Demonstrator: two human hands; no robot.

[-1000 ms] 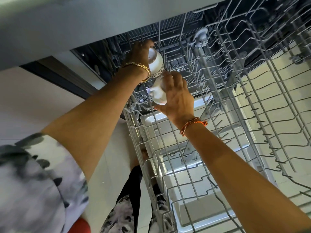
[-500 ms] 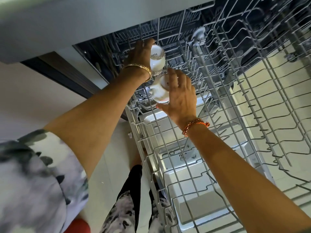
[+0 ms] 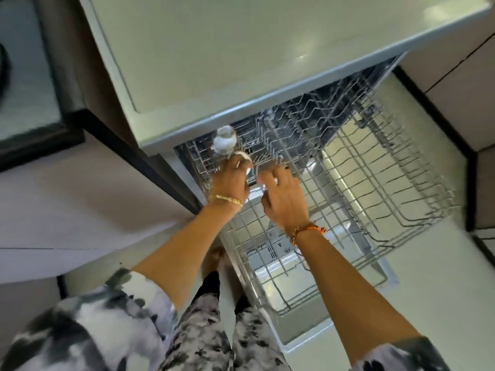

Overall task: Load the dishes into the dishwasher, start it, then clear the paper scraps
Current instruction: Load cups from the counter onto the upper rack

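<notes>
White cup [image 3: 224, 141], inverted in wire rack [image 3: 375, 167]

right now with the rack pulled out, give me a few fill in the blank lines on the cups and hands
1. The pulled-out rack is made of ____.
2. The cup stands at the rack's far ____ corner.
3. The left hand wears a ____ bracelet.
4. The right hand has a braided ____ wristband.

Missing words: wire; left; gold; orange
</notes>
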